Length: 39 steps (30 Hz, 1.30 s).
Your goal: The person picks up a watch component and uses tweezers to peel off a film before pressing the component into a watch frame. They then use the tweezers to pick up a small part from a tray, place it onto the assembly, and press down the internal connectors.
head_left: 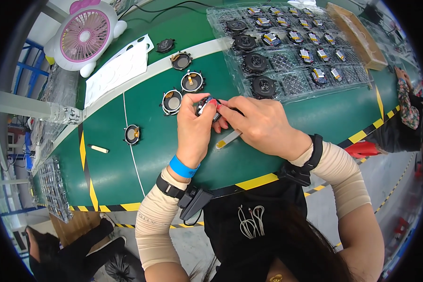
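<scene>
In front of me, above the green table, my left hand [193, 127] is closed around a small round watch part [203, 107], thumb on top. My right hand [263, 122] is closed too, with thumb and index fingertips pinched at that part's right edge. Much of the part is hidden by my fingers. A flat pale stick with a yellowish tip [226, 140] juts out beneath my right hand; whether the fingers grip it I cannot tell. Just beyond my left hand are silver-rimmed watch cases [171, 101], [192, 82] and another case [180, 60].
Clear plastic trays [296, 84] at the back right hold several watch modules and black back covers. One watch case [132, 134] and a short pale stick [98, 148] lie to the left. Behind them are a white sheet [120, 70] and a pink-white fan [85, 36]. Another person's hand [401, 74] is far right.
</scene>
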Each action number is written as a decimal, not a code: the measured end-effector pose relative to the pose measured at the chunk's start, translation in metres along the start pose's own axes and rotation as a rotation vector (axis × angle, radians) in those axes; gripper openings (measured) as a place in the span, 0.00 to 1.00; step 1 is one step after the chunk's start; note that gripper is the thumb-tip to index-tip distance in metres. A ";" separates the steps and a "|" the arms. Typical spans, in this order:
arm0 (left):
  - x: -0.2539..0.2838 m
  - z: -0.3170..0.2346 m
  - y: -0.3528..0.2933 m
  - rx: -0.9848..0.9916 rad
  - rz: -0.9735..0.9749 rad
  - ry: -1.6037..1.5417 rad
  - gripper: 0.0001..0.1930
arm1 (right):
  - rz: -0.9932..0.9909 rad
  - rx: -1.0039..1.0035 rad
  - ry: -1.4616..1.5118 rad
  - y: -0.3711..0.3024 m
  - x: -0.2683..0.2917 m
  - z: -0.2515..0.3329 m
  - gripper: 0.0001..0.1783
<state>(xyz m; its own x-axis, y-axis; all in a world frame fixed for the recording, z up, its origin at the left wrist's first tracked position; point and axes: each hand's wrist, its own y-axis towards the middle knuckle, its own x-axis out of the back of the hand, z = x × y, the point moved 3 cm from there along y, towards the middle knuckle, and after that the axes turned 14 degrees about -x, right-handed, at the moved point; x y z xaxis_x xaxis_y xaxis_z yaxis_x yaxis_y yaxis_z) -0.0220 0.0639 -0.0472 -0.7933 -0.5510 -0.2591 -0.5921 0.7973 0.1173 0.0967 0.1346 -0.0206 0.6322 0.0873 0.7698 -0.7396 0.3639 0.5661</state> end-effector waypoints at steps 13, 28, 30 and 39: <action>0.008 -0.021 -0.002 -0.067 -0.022 -0.126 0.09 | 0.118 -0.264 0.580 0.012 0.012 0.007 0.24; 0.005 -0.048 -0.011 -0.042 0.040 -0.281 0.07 | 0.098 -0.635 1.088 0.019 0.036 0.000 0.18; -0.003 -0.050 -0.012 0.009 0.057 -0.163 0.08 | -0.062 -0.639 1.078 0.027 0.064 -0.024 0.14; -0.063 -0.040 -0.005 0.096 0.158 -0.096 0.09 | -0.305 -0.641 0.479 -0.012 0.159 -0.160 0.08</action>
<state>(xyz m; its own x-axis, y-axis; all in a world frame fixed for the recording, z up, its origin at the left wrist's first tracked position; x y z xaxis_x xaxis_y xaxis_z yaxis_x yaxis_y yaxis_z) 0.0251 0.0851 0.0069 -0.8556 -0.3945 -0.3352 -0.4411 0.8945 0.0730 0.2428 0.2922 0.0481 0.9183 0.2306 0.3217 -0.3395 0.8767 0.3408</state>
